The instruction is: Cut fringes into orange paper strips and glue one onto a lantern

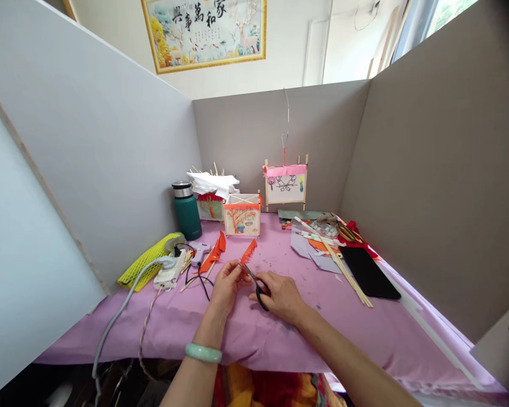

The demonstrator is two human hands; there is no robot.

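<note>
My left hand [228, 282] pinches one end of a red-orange paper strip [249, 251], whose edge is cut into a fringe. Black-handled scissors [261, 295] are gripped in my right hand [282, 295], their blades pointing at the strip close to my left fingertips. Whether the blades touch the paper is too small to tell. Left of my hands lie more pieces of red-orange paper [215, 253] and a glue gun [200, 253]. Beyond them stands a stick-framed paper lantern [242, 219] with an orange fringe and a drawn tree.
A green bottle [187, 215] stands at left, near a power strip [169, 272] with cables and yellow netting [146, 263]. Another lantern [285, 186] hangs from a wire. At right lie wooden sticks [350, 277], a black phone [369, 272] and gold-handled scissors [350, 233]. Grey panels [275, 130] enclose the table.
</note>
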